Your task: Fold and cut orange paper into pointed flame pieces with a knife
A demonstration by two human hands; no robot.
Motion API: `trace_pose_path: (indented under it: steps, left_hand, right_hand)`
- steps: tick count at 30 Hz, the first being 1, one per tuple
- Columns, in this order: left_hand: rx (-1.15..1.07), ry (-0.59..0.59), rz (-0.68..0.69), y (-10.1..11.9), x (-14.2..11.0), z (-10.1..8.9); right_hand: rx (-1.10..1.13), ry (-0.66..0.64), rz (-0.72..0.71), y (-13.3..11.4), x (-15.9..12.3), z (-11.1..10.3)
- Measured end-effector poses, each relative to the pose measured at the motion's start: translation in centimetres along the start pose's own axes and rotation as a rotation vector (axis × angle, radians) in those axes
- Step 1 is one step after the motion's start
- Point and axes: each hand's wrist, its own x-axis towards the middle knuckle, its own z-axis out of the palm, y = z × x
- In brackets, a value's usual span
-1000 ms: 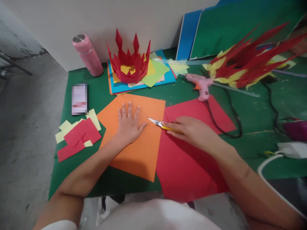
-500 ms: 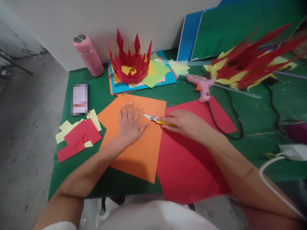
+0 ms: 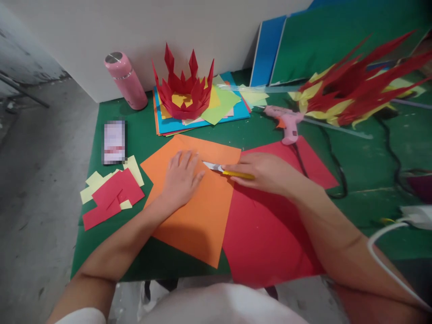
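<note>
My left hand rests on the orange paper, its fingers loosely spread and bent, holding nothing. In my right hand is a utility knife with a yellow handle. Its blade points left over the orange paper, close to my left fingers; whether the tip touches the paper I cannot tell. A large red paper lies at the right, partly under my right forearm.
Behind stand a red paper crown on stacked coloured sheets, and a pink bottle. A pink glue gun with a black cord lies right of them, near red-and-yellow paper flames. At left are a phone and paper scraps.
The orange paper has turned slightly, its upper right corner shifting right. My left fingers have drawn in and bent. The knife is still in my right hand, a little further right.
</note>
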Motion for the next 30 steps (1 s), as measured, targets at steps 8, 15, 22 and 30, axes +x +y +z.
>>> trace_pose_path:
  steps: [8, 15, 22, 30]
  left_hand:
    - [-0.004, 0.034, -0.036, -2.0, 1.1, 0.3]
    - [0.015, 0.005, -0.076, -2.3, 0.7, 1.2]
    - [-0.016, 0.012, -0.033, -2.9, 0.9, 1.7]
    - [-0.035, 0.043, -0.029, -3.1, 1.0, 2.2]
  right_hand:
    - [0.055, -0.041, -0.007, -0.6, -0.6, 0.4]
    - [-0.016, -0.034, 0.014, -0.9, -0.2, 0.7]
    - [-0.098, -0.087, -0.001, -0.9, 1.3, 0.4]
    - [-0.114, -0.125, 0.015, -0.4, 4.0, -0.1]
